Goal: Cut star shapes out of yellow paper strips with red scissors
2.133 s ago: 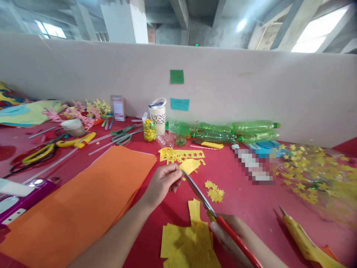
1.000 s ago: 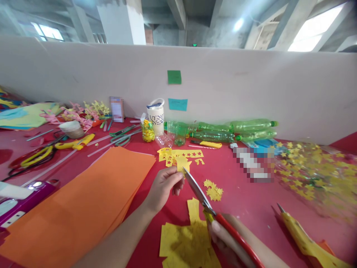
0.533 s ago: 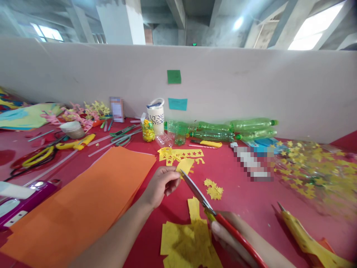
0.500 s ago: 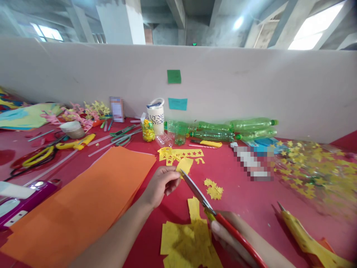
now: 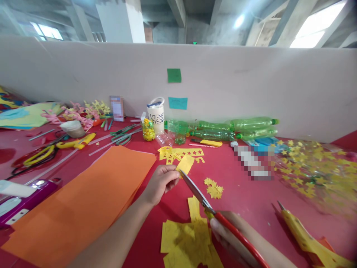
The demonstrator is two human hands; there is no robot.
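Left hand (image 5: pixel 161 184) has a yellow slip (image 5: pixel 186 162) pinched between thumb and fingers above the red table (image 5: pixel 251 201), and the right hand (image 5: pixel 228 242) is wrapped round the scissors (image 5: pixel 195 187), blade tips up at the slip's lower end (can't tell if they're actually biting in). There's a little pile of stars (image 5: pixel 214 190) to the slip's right, yellow sheets (image 5: pixel 185 238) nearer the person, and orange paper (image 5: pixel 92 201) off left.

The left hand (image 5: pixel 161 184) and the right hand (image 5: pixel 223 235) are shown bare. The left forearm (image 5: pixel 122 227), also uncovered, is tapered smoothly toward the wrist (image 5: pixel 149 201); the right forearm (image 5: pixel 263 240), likewise bare, is partly obscured.
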